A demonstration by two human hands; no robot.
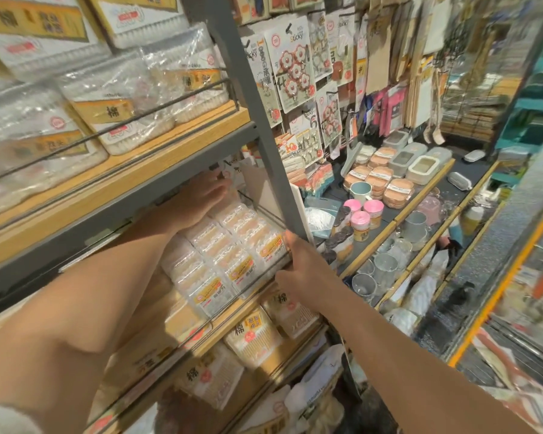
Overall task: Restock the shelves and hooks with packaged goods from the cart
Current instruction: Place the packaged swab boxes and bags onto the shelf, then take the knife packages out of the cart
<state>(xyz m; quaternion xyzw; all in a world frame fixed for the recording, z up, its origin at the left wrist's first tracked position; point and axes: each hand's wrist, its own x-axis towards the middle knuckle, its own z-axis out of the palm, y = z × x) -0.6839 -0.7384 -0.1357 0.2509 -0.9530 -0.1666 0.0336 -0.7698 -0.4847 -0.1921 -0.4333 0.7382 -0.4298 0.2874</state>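
Note:
Clear packs of cotton swabs (232, 252) with orange labels fill the middle shelf (113, 198) in rows. My left hand (198, 198) reaches deep into that shelf, fingers straight, resting flat on top of the back packs. My right hand (301, 267) is at the shelf's front right corner, fingers curled round the wire front rail (257, 286) beside the front row of packs. Neither hand holds a pack. The cart is not in view.
A grey upright post (264, 120) divides the shelves from a hook wall of sticky-hook cards (295, 67). To the right, lower stepped shelves hold soap boxes (376, 177), pink-lidded jars (364, 214) and glass cups (376, 270). More swab packs (251, 336) lie on the shelf below.

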